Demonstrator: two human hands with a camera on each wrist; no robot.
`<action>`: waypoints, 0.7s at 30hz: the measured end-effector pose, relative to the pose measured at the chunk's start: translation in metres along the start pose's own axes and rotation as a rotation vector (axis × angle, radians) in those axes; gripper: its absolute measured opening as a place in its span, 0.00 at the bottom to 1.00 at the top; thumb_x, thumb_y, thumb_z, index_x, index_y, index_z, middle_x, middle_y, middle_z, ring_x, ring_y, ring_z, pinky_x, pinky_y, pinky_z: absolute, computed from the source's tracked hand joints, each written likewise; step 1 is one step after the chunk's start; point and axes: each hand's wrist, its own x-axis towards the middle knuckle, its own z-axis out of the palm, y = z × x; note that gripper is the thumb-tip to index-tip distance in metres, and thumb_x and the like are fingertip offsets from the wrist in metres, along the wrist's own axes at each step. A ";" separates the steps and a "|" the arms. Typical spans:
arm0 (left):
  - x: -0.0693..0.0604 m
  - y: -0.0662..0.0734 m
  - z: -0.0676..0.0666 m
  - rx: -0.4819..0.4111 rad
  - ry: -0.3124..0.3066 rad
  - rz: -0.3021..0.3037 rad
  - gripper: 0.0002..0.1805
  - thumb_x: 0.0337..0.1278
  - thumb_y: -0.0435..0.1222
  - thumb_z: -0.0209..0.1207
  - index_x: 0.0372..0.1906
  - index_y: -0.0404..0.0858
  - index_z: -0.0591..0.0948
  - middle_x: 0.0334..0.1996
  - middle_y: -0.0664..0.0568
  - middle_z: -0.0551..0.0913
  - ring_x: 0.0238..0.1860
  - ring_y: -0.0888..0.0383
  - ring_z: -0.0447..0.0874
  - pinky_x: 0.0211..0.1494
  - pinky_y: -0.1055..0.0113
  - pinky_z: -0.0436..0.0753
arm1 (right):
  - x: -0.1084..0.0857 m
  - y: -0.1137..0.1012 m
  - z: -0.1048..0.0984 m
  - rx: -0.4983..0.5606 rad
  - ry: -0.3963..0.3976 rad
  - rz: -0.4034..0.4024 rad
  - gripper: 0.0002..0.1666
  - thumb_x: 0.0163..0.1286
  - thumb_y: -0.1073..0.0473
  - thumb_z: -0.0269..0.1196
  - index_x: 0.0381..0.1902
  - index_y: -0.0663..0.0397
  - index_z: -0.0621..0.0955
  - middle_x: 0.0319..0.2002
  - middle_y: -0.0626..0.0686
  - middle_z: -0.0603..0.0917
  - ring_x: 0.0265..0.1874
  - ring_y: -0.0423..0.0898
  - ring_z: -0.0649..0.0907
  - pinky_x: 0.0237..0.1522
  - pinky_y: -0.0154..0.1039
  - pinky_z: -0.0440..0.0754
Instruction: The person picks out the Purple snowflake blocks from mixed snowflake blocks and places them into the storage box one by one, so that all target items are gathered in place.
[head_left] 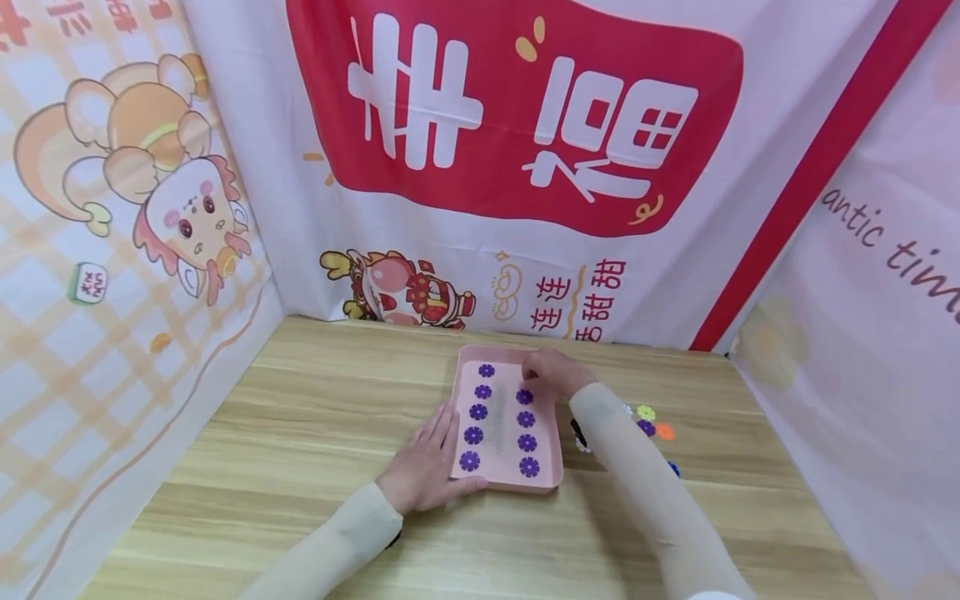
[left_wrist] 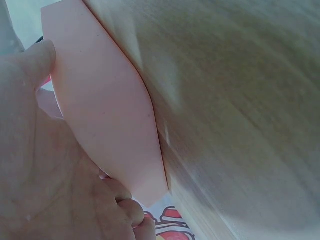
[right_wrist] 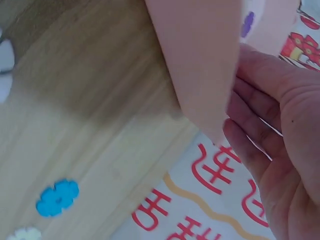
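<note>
A shallow pink tray point(head_left: 558, 450) lies on the table with two columns of purple snowflake discs point(head_left: 477, 412) along its long sides. My left hand point(head_left: 422, 468) rests against its near left corner, fingers straight along the left side and thumb at the near rim. In the left wrist view that thumb point(left_wrist: 42, 60) touches the top of the tray wall. Over the far right corner, my right hand point(head_left: 557, 373) has bent fingers reaching inside, just beyond the right column. The tray wall hides its fingertips in the right wrist view, so whether they hold a disc does not show.
Right of the tray, loose discs lie on the wooden table point(head_left: 337, 417): purple point(head_left: 647, 427), orange point(head_left: 665, 432), yellow-green point(head_left: 646, 412) and blue point(right_wrist: 57, 198), partly beneath the right forearm. Printed cloth point(head_left: 420, 217) hangs behind the far edge and at both sides.
</note>
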 end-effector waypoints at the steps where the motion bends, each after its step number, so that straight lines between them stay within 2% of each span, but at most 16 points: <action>1: 0.000 0.000 0.000 -0.006 0.001 0.001 0.65 0.66 0.74 0.50 0.82 0.23 0.52 0.84 0.27 0.49 0.85 0.32 0.48 0.87 0.40 0.56 | -0.003 0.000 -0.003 -0.028 0.010 -0.020 0.07 0.75 0.60 0.67 0.39 0.55 0.90 0.35 0.50 0.90 0.31 0.42 0.84 0.39 0.35 0.88; 2: 0.000 0.000 0.000 -0.009 -0.002 -0.001 0.65 0.66 0.75 0.49 0.82 0.23 0.52 0.84 0.27 0.48 0.85 0.32 0.47 0.87 0.40 0.56 | -0.006 0.000 -0.007 -0.057 0.021 -0.048 0.06 0.74 0.60 0.68 0.40 0.55 0.90 0.35 0.50 0.90 0.32 0.43 0.84 0.40 0.36 0.88; 3: 0.001 0.000 0.000 -0.011 -0.001 -0.002 0.65 0.66 0.75 0.49 0.82 0.23 0.52 0.84 0.28 0.48 0.85 0.32 0.47 0.87 0.40 0.55 | -0.008 0.001 -0.011 -0.138 0.044 -0.107 0.05 0.73 0.60 0.70 0.41 0.54 0.90 0.36 0.50 0.90 0.33 0.42 0.85 0.41 0.36 0.88; 6: 0.001 0.001 -0.002 -0.004 -0.017 -0.015 0.66 0.64 0.75 0.51 0.82 0.24 0.51 0.85 0.29 0.47 0.86 0.33 0.47 0.87 0.41 0.57 | -0.019 0.003 -0.025 -0.225 0.085 -0.181 0.04 0.70 0.60 0.73 0.39 0.54 0.90 0.34 0.50 0.90 0.32 0.41 0.84 0.40 0.36 0.88; 11: 0.004 -0.003 0.005 0.004 0.006 -0.007 0.68 0.63 0.78 0.48 0.83 0.24 0.51 0.85 0.30 0.46 0.86 0.33 0.47 0.87 0.40 0.57 | -0.043 0.011 -0.046 -0.215 0.135 -0.237 0.04 0.67 0.62 0.75 0.36 0.55 0.89 0.31 0.49 0.88 0.30 0.43 0.83 0.37 0.37 0.86; 13: 0.004 -0.003 0.003 0.002 -0.003 -0.007 0.68 0.63 0.78 0.48 0.83 0.24 0.51 0.85 0.30 0.46 0.86 0.33 0.47 0.87 0.40 0.56 | -0.054 0.016 -0.053 -0.206 0.145 -0.242 0.05 0.66 0.62 0.75 0.37 0.56 0.89 0.32 0.50 0.88 0.31 0.45 0.84 0.38 0.39 0.86; 16: 0.004 0.000 0.000 -0.002 -0.025 -0.016 0.66 0.64 0.76 0.50 0.83 0.24 0.51 0.85 0.29 0.46 0.86 0.33 0.46 0.88 0.41 0.56 | -0.073 0.025 -0.063 -0.215 0.128 -0.205 0.08 0.66 0.61 0.76 0.42 0.57 0.90 0.36 0.51 0.90 0.36 0.47 0.86 0.42 0.42 0.89; 21: 0.002 0.003 -0.005 0.018 -0.057 -0.038 0.65 0.65 0.74 0.51 0.83 0.25 0.51 0.85 0.30 0.47 0.86 0.35 0.46 0.88 0.44 0.56 | -0.105 0.046 -0.070 -0.239 0.041 -0.088 0.11 0.67 0.57 0.76 0.46 0.52 0.90 0.41 0.50 0.91 0.41 0.47 0.88 0.47 0.43 0.92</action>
